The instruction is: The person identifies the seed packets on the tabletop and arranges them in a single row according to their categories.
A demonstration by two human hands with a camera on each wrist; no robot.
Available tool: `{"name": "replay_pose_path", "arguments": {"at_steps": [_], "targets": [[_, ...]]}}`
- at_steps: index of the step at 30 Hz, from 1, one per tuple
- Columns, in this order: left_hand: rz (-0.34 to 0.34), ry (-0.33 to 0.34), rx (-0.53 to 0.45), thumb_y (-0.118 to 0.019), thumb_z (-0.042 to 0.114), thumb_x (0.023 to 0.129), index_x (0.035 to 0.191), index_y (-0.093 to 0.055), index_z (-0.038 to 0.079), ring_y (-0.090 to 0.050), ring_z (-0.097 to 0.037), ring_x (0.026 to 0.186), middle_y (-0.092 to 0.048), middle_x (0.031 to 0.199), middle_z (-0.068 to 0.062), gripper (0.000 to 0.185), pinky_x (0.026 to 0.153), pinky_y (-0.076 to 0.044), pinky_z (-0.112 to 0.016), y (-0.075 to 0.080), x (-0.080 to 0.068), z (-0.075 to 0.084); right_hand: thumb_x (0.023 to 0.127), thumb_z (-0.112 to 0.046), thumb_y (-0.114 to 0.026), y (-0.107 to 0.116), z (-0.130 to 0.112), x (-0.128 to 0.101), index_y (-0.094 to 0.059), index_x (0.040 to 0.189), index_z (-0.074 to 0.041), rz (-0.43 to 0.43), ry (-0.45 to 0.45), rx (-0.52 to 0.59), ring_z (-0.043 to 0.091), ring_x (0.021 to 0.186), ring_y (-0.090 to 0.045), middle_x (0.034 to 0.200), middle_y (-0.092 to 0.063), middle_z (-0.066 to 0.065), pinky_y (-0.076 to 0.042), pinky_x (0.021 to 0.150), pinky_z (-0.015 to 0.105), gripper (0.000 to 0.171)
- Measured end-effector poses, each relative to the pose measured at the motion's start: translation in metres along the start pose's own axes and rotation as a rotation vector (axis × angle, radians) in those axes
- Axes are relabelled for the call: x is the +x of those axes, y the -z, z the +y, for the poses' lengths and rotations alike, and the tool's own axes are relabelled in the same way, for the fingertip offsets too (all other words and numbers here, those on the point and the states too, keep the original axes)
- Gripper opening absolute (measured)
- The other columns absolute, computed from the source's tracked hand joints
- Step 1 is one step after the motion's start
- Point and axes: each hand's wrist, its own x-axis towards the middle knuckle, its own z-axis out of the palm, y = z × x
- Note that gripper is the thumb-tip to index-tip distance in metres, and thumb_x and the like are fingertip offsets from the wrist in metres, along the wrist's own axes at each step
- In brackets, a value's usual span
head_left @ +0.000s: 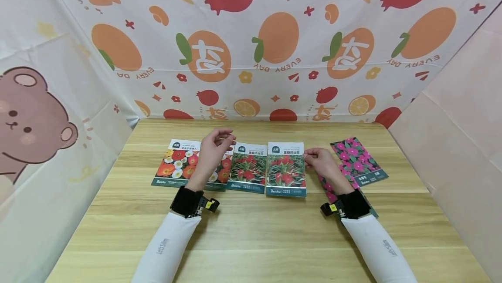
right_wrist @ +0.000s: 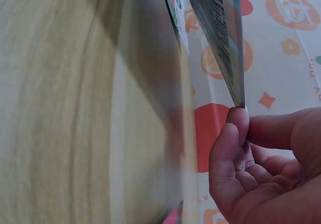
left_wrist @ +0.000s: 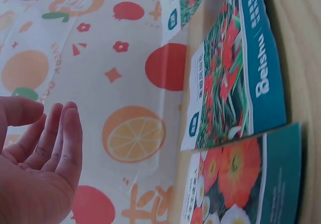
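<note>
My right hand (head_left: 323,163) pinches the right edge of a seed packet with red flowers (head_left: 285,170) between thumb and fingertips. In the right wrist view that packet (right_wrist: 220,28) is tilted up off the table, its printed back showing. Just left of it lies a matching red-flower packet (head_left: 248,170). My left hand (head_left: 213,148) hovers with relaxed, slightly bent fingers, holding nothing, above a packet of orange and white flowers (head_left: 224,172) that it partly covers. Another orange-and-white packet (head_left: 176,165) lies at the row's left end.
To the right lie two pink-flower packets; the upper one (head_left: 357,159) sits at an angle, and the lower one (head_left: 329,189) is partly hidden under my right forearm. A fruit-print cloth (head_left: 243,69) hangs behind the wooden table (head_left: 259,239), with pale cloth at both sides.
</note>
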Motion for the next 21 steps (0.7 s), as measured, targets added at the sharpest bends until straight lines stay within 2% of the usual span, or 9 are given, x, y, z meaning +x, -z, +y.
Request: {"name": "replay_pose_path", "arguments": {"at_steps": [1,2,7,13,21], "targets": [[0.016,0.021,0.03,-0.062,0.019,0.106,0.135,-0.062,0.006,-0.069,-0.028,0.106,-0.068,0.121,-0.018,0.031,0.088,-0.059,-0.034,0.0,-0.003,0.014,0.108,-0.008,-0.054,-0.001,0.0,0.001,-0.059,0.133,0.012,-0.001,-0.005,0.003,0.022,0.093,-0.066,0.113,-0.066,0.022,-0.059,0.081,0.033,0.033],[0.024,0.043,0.05,-0.061,0.019,0.106,0.134,-0.063,0.006,-0.069,-0.03,0.106,-0.068,0.121,-0.019,0.031,0.088,-0.059,-0.033,0.0,-0.003,0.02,0.108,-0.008,-0.053,-0.001,0.001,0.001,-0.059,0.133,0.012,-0.001,-0.009,0.004,0.022,0.093,-0.066,0.114,-0.066,0.022,-0.059,0.081,0.032,0.032],[0.043,0.084,0.067,-0.06,0.013,0.106,0.133,-0.063,0.002,-0.069,-0.032,0.107,-0.069,0.121,-0.021,0.029,0.085,-0.058,-0.028,0.001,-0.001,0.025,0.108,-0.006,-0.052,-0.003,0.003,0.004,-0.059,0.132,0.013,-0.007,-0.018,0.01,0.02,0.091,-0.066,0.113,-0.066,0.022,-0.059,0.079,0.03,0.031],[0.066,0.061,0.055,-0.06,0.011,0.106,0.128,-0.066,0.003,-0.069,-0.033,0.103,-0.07,0.117,-0.019,0.024,0.083,-0.059,-0.028,-0.001,-0.002,0.025,0.108,-0.007,-0.053,-0.004,0.005,0.006,-0.06,0.13,0.013,-0.005,-0.008,-0.011,0.017,0.085,-0.065,0.104,-0.068,0.019,-0.058,0.074,0.027,0.031],[0.087,0.057,0.05,-0.057,0.006,0.107,0.13,-0.065,-0.002,-0.067,-0.04,0.107,-0.067,0.12,-0.027,0.026,0.082,-0.057,-0.025,-0.002,-0.003,0.027,0.107,-0.006,-0.055,-0.008,0.005,0.008,-0.064,0.125,0.015,0.019,0.031,-0.089,0.017,0.08,-0.067,0.096,-0.07,0.019,-0.059,0.071,0.029,0.029]]}}
